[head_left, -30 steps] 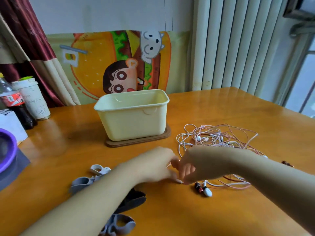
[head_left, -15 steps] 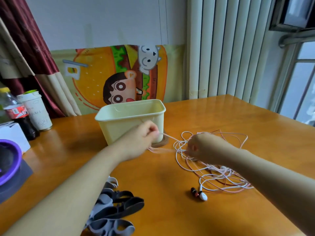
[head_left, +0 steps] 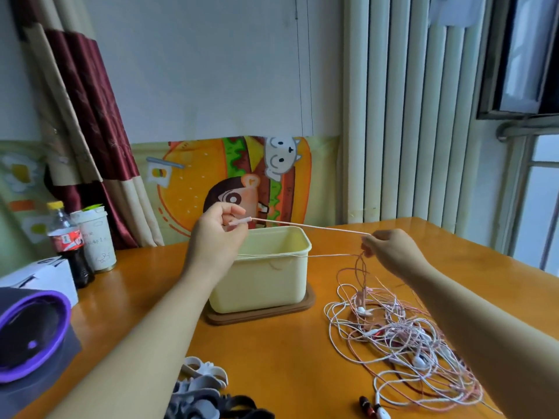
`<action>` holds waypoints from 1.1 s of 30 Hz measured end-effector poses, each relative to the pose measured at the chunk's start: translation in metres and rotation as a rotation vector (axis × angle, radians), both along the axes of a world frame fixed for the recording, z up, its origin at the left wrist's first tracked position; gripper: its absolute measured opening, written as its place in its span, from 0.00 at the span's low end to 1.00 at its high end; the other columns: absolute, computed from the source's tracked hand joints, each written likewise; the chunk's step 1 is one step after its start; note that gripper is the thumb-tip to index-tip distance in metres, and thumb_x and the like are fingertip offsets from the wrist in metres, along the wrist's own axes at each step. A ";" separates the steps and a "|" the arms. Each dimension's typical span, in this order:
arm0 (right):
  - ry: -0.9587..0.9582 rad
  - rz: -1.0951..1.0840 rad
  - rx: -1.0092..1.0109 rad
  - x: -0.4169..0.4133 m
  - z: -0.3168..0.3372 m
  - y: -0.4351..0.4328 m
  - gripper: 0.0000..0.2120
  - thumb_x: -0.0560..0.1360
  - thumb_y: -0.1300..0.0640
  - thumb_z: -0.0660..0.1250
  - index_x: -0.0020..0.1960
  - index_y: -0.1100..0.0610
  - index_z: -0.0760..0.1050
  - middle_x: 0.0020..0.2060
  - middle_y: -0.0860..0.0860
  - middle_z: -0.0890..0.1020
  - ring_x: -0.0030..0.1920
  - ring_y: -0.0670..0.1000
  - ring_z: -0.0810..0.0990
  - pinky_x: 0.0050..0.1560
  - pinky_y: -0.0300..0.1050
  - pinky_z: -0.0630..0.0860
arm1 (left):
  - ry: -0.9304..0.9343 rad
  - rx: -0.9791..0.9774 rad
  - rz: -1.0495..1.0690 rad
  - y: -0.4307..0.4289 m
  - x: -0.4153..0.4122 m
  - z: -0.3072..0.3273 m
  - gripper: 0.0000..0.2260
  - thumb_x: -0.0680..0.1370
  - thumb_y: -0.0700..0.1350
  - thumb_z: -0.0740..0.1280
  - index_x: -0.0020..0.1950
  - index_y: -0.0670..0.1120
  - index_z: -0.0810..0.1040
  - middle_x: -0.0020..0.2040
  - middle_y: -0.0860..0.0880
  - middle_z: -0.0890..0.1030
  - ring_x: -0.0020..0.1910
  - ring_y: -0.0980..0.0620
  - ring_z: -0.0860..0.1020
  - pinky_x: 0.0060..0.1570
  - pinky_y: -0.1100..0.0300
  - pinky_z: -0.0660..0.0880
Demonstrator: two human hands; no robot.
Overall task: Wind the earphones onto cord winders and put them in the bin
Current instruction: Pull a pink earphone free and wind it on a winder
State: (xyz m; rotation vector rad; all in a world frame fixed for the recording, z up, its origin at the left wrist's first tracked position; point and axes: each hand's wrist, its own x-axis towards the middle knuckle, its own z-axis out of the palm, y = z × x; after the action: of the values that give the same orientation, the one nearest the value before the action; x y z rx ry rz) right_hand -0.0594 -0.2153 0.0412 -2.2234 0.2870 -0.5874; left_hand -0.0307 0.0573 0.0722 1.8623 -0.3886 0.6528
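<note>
On the orange wooden bench (head_left: pixel 272 358), right of the pale yellow plastic bin (head_left: pixel 266 279), the tangled heap of pink and white earphones (head_left: pixel 402 337) could be knotted tighter if tugged. One pink cord (head_left: pixel 308 227) is stretched above the bin, long axis left-right, plug end leftward, pinched by the left hand (head_left: pixel 220 234) and the right hand (head_left: pixel 390 252).

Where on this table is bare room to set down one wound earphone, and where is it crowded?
The table is bare between the bin, the cord winders and the earphone tangle, and between the bin and the paper cup. Crowded: the tangle on the right, the winders at the near edge.
</note>
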 end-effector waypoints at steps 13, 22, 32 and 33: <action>-0.146 0.171 0.529 0.000 0.032 0.031 0.18 0.82 0.53 0.55 0.44 0.62 0.78 0.39 0.59 0.82 0.39 0.55 0.79 0.38 0.45 0.73 | 0.507 -0.947 -0.442 0.013 -0.002 0.015 0.24 0.80 0.63 0.58 0.38 0.44 0.74 0.23 0.53 0.63 0.23 0.56 0.64 0.38 0.59 0.74; -0.310 0.402 0.110 -0.012 0.086 0.071 0.23 0.82 0.50 0.53 0.41 0.63 0.80 0.37 0.60 0.83 0.27 0.47 0.75 0.29 0.39 0.71 | 0.051 -0.108 0.059 0.041 0.003 0.035 0.33 0.79 0.67 0.52 0.42 0.39 0.78 0.28 0.51 0.69 0.28 0.53 0.65 0.30 0.58 0.61; -0.091 0.559 0.261 -0.008 0.075 0.104 0.21 0.81 0.48 0.57 0.43 0.61 0.82 0.30 0.51 0.78 0.29 0.50 0.66 0.33 0.40 0.65 | 0.544 0.029 -0.494 0.030 -0.020 0.021 0.33 0.72 0.67 0.54 0.60 0.42 0.77 0.51 0.51 0.86 0.23 0.57 0.56 0.26 0.64 0.54; -0.083 0.585 0.317 -0.008 0.075 0.107 0.21 0.81 0.49 0.58 0.44 0.62 0.82 0.29 0.49 0.79 0.29 0.49 0.68 0.33 0.39 0.67 | 0.527 0.080 -0.507 0.027 -0.023 0.020 0.30 0.73 0.66 0.57 0.60 0.44 0.77 0.48 0.55 0.86 0.23 0.57 0.56 0.27 0.64 0.54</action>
State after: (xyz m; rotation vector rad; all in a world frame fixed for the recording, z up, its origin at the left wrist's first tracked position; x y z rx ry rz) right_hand -0.0672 -0.1083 0.1161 -1.8438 -0.2922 -0.2855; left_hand -0.0539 0.0838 0.0921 1.8259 -0.5116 -0.1981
